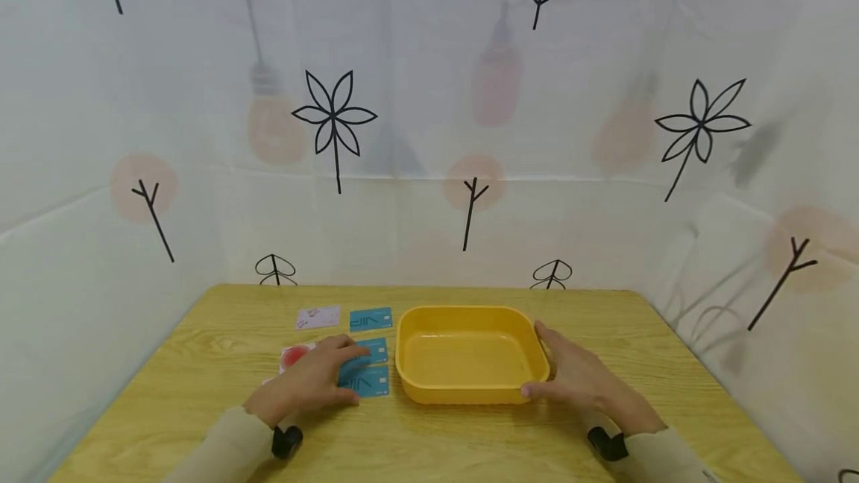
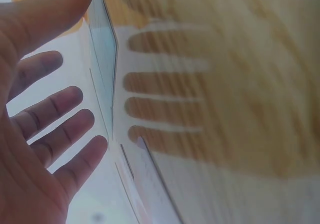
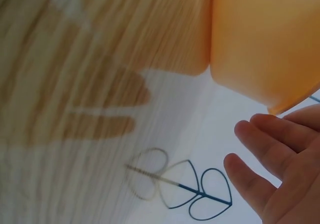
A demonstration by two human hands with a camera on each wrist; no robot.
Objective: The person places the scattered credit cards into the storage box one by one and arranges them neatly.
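A yellow plastic tub (image 1: 470, 396) stands upright on the wooden table. My right hand (image 1: 584, 375) is at the tub's right side, thumb by the front corner and a fingertip by the back of the rim. In the right wrist view its fingers (image 3: 270, 144) are extended close to the rim. My left hand (image 1: 315, 377) hovers palm down over the cards left of the tub, fingers spread, nothing gripped. Beneath it lie a middle blue card (image 1: 380, 349), a lower blue card (image 1: 376, 384) and a card with a red circle (image 1: 295, 355), all partly covered.
Behind the left hand lie a pale pink patterned card (image 1: 318, 317) and another blue card (image 1: 371, 319). The wooden table (image 1: 470, 453) meets a white curtain (image 1: 416, 229) printed with plants at its back and sides.
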